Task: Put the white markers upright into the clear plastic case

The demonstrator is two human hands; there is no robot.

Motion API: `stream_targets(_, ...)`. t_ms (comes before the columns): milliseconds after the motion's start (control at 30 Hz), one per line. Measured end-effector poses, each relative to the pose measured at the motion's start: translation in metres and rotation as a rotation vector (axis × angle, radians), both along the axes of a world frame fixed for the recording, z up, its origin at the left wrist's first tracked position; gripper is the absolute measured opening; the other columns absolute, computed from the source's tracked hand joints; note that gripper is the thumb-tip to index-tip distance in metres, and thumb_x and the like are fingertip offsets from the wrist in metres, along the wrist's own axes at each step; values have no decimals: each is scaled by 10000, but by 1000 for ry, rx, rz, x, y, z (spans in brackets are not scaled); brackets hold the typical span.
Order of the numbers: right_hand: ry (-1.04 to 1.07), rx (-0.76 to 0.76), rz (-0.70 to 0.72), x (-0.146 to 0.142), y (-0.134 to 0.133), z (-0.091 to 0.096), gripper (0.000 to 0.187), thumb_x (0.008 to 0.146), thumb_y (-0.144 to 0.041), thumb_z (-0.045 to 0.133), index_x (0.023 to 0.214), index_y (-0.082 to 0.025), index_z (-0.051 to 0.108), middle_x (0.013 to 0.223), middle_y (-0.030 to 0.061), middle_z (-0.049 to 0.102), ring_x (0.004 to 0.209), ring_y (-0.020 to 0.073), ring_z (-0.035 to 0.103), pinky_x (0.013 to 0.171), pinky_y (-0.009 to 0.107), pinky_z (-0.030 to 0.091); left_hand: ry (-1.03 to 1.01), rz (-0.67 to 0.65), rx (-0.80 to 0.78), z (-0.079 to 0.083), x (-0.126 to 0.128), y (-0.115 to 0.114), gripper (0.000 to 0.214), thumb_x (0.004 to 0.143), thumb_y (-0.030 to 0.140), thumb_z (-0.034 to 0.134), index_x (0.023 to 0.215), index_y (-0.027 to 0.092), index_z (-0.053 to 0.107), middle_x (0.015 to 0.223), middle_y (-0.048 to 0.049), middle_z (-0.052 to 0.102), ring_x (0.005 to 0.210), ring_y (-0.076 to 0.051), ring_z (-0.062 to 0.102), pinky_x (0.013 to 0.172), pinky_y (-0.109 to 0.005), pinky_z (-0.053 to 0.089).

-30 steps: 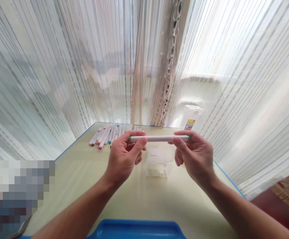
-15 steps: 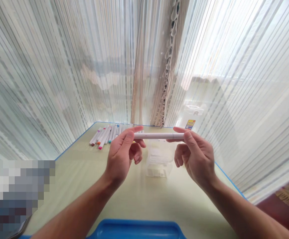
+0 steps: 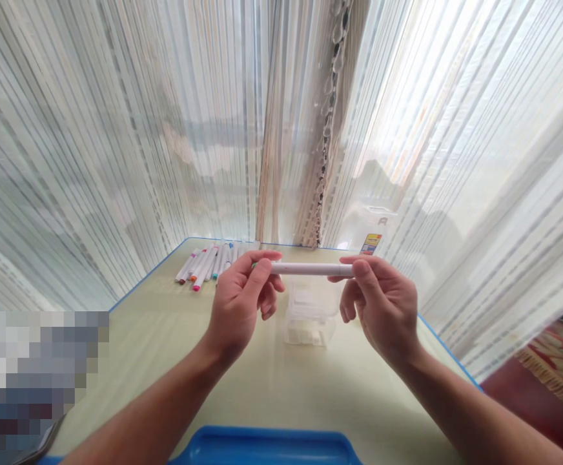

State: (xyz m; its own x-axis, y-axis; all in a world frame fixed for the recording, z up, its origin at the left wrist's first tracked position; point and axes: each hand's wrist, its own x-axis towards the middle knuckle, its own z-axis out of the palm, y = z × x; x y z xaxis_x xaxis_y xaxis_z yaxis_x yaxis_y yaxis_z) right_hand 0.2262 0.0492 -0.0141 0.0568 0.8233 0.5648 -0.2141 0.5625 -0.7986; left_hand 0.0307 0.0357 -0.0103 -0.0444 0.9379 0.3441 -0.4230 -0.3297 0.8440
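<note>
A white marker (image 3: pixel 305 269) is held level above the pale table (image 3: pixel 165 336), one end in each hand. My left hand (image 3: pixel 240 303) pinches its left end between thumb and forefinger, and a bit of green cap shows there. My right hand (image 3: pixel 383 303) pinches the right end, hiding that cap. Below the marker, between my hands, stands a clear plastic box (image 3: pixel 310 316) on the table.
A row of several white markers (image 3: pixel 208 261) with coloured caps lies at the table's far left. A clear container with a yellow label (image 3: pixel 369 232) stands at the far right by the sheer curtains (image 3: pixel 117 129). A blue tray (image 3: pixel 266 445) is at the near edge.
My fingers have slid over the marker's ends, covering the green caps that showed a second ago. The marker stays level at about the same height.
</note>
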Motion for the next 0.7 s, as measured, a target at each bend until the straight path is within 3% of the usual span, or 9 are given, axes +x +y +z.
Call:
stream_targets(100, -33, 36, -28, 0, -1, -2, 142, 887, -290, 772, 975, -185, 730, 749, 24, 757, 342, 79, 542, 318, 216, 425, 17, 4, 11, -2, 0, 1, 206, 899, 354, 697, 973, 161, 697, 619, 11, 640, 389, -47, 418, 363, -161, 337)
stream_targets(267, -41, 50, -21, -1, -1, -1, 207, 834, -230, 821, 1013, -197, 721, 705, 3, 743, 338, 78, 535, 314, 205, 423, 19, -10, 13, -3, 0, 2, 212, 918, 369, 682, 948, 159, 689, 567, 21, 617, 385, -44, 390, 360, -153, 333)
stream_targets(600, -60, -16, -58, 0, -3, -4, 181, 854, -300, 805, 979, -194, 729, 704, 32, 762, 320, 86, 515, 305, 216, 409, 74, 9, 50, -6, -1, 1, 301, 797, 362, 832, 946, 156, 671, 636, 35, 595, 432, -34, 427, 382, -156, 301)
stream_targets(700, -97, -31, -96, -1, -4, -5, 204, 879, -333, 776, 1019, -191, 735, 757, 60, 780, 331, 94, 519, 310, 233, 405, 66, 3, 52, -8, -1, 0, 297, 824, 378, 805, 963, 152, 671, 657, 25, 604, 445, -39, 437, 390, -165, 321)
